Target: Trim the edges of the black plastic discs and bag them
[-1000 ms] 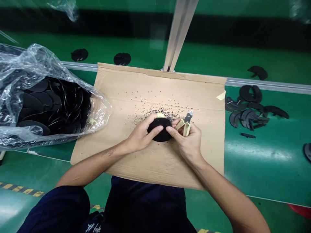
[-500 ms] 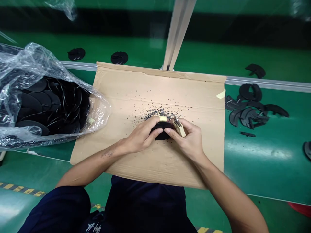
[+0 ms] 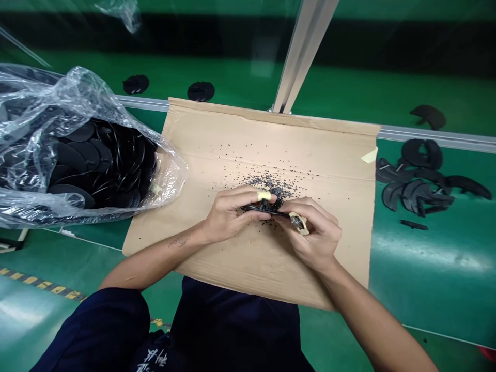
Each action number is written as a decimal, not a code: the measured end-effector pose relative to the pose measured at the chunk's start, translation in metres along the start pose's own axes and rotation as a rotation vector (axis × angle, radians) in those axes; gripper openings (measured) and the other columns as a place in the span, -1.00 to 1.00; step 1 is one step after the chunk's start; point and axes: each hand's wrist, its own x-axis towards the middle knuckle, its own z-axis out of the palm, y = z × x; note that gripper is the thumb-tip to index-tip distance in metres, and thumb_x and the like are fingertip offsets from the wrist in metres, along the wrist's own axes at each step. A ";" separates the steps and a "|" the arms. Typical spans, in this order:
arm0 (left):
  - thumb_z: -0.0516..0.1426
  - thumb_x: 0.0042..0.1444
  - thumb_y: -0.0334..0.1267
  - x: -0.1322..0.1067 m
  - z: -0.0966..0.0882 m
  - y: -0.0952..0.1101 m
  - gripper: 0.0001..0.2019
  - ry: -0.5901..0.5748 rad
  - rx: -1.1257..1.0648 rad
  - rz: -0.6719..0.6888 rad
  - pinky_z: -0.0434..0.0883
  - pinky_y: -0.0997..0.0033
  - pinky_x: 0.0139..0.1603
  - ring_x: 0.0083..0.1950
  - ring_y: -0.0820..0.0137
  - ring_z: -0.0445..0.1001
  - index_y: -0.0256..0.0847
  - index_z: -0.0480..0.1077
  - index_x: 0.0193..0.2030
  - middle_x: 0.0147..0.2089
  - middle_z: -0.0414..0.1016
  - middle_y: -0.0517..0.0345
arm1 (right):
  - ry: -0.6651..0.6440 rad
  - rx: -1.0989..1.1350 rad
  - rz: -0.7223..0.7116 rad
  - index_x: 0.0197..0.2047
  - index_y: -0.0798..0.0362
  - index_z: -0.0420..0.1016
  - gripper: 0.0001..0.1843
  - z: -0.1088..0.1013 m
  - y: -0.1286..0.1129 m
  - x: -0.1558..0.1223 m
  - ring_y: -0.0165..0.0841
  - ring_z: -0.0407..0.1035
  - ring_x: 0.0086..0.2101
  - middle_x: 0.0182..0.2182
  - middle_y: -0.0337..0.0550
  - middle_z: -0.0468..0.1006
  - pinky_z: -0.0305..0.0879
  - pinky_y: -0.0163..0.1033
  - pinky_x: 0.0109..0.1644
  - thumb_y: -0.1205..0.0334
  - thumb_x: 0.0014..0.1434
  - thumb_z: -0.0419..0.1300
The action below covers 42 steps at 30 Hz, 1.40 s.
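Note:
My left hand (image 3: 234, 214) grips a black disc (image 3: 263, 208), which appears nearly edge-on, and a cream finger cot (image 3: 264, 196) covers one fingertip. My right hand (image 3: 315, 235) closes on small side cutters with cream handles (image 3: 299, 223), their jaws close to the disc's right end and partly hidden by my fingers. Beneath both hands lies a tan cardboard sheet (image 3: 310, 155), strewn with black crumbs (image 3: 267, 184) that are densest just above the disc.
A clear plastic bag (image 3: 166, 175) of black discs sits at left. Black cut pieces (image 3: 414, 194) lie on the green bench at right. Beyond the cardboard run a metal rail (image 3: 437, 138) and an upright strut (image 3: 304, 57).
The black disc has turned from lying nearly flat to nearly edge-on. The cutters have moved right and lower, and the view has shifted slightly.

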 end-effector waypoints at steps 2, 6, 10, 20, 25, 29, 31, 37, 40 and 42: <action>0.23 0.31 -0.16 0.000 -0.001 -0.001 -0.77 -0.008 0.024 0.060 0.59 0.36 -0.08 -0.10 0.40 0.63 -0.20 0.57 0.01 -0.12 0.68 0.02 | 0.001 -0.017 0.000 -0.18 -0.05 0.59 -0.81 0.001 0.000 -0.001 -0.30 0.53 -0.32 -0.31 -0.16 0.64 0.48 -0.18 -0.25 0.43 0.19 0.31; 0.29 0.24 -0.19 -0.001 -0.002 0.001 -0.80 0.021 0.069 0.123 0.57 0.37 -0.17 -0.20 0.42 0.63 -0.18 0.57 -0.03 -0.20 0.68 0.08 | -0.010 -0.014 0.014 -0.19 -0.05 0.60 -0.83 0.001 -0.002 0.000 -0.29 0.54 -0.32 -0.31 -0.15 0.65 0.50 -0.17 -0.24 0.40 0.19 0.31; 0.33 0.20 -0.20 0.000 -0.003 0.003 -0.80 0.022 0.111 0.133 0.56 0.38 -0.21 -0.25 0.42 0.62 -0.18 0.58 -0.06 -0.25 0.68 0.10 | -0.031 0.010 0.017 -0.20 -0.05 0.60 -0.83 0.001 -0.004 0.001 -0.30 0.54 -0.32 -0.31 -0.14 0.64 0.49 -0.19 -0.23 0.42 0.19 0.30; 0.32 0.20 -0.26 0.000 -0.004 0.004 -0.88 0.018 0.126 0.128 0.54 0.40 -0.21 -0.27 0.44 0.61 -0.19 0.57 -0.14 -0.28 0.67 0.14 | -0.044 0.040 0.062 -0.26 -0.04 0.59 -0.90 0.003 -0.006 0.002 -0.31 0.53 -0.32 -0.33 -0.17 0.64 0.47 -0.18 -0.22 0.37 0.22 0.30; 0.28 0.25 -0.13 -0.001 -0.003 0.003 -0.73 -0.025 0.071 0.104 0.57 0.33 -0.09 -0.14 0.39 0.62 -0.15 0.54 0.04 -0.15 0.68 0.08 | -0.029 0.062 0.131 -0.26 -0.03 0.56 -0.97 0.004 -0.006 0.002 -0.28 0.52 -0.32 -0.34 -0.15 0.63 0.48 -0.15 -0.20 0.27 0.21 0.34; 0.26 0.28 -0.18 -0.002 -0.004 0.004 -0.70 -0.030 0.051 -0.015 0.59 0.44 -0.13 -0.15 0.43 0.64 -0.19 0.50 0.11 -0.10 0.68 0.05 | -0.055 0.035 0.203 -0.21 -0.01 0.52 -0.91 -0.004 -0.004 0.006 -0.26 0.51 -0.27 -0.29 -0.12 0.61 0.47 -0.13 -0.16 0.21 0.22 0.32; 0.28 0.25 -0.19 -0.001 -0.006 0.005 -0.74 -0.006 0.093 -0.040 0.57 0.50 -0.22 -0.24 0.47 0.62 -0.22 0.53 0.03 -0.17 0.68 0.08 | -0.081 -0.049 0.194 -0.17 -0.01 0.51 -0.90 -0.010 -0.001 0.009 -0.28 0.49 -0.28 -0.26 -0.12 0.60 0.45 -0.15 -0.18 0.23 0.24 0.30; 0.30 0.23 -0.24 0.003 -0.010 0.001 -0.81 -0.006 0.102 0.035 0.57 0.43 -0.13 -0.15 0.45 0.59 -0.20 0.57 -0.04 -0.16 0.65 0.08 | -0.184 -0.391 -0.106 -0.02 0.01 0.50 -0.76 -0.023 0.011 0.014 -0.23 0.47 -0.24 -0.21 -0.05 0.60 0.39 -0.13 -0.20 0.38 0.25 0.21; 0.31 0.21 -0.25 0.003 -0.010 0.000 -0.78 -0.018 0.071 0.044 0.56 0.44 -0.15 -0.15 0.45 0.58 -0.18 0.58 -0.01 -0.16 0.63 0.08 | -0.218 -0.445 -0.154 0.01 0.01 0.50 -0.75 -0.023 0.014 0.012 -0.22 0.47 -0.24 -0.22 -0.05 0.61 0.38 -0.12 -0.20 0.36 0.26 0.20; 0.33 0.19 -0.26 0.002 -0.010 0.000 -0.76 -0.028 0.060 0.042 0.55 0.44 -0.15 -0.16 0.45 0.57 -0.17 0.58 0.00 -0.16 0.62 0.08 | -0.231 -0.460 -0.164 0.01 0.00 0.51 -0.75 -0.022 0.015 0.010 -0.23 0.46 -0.26 -0.22 -0.07 0.61 0.37 -0.13 -0.21 0.35 0.28 0.19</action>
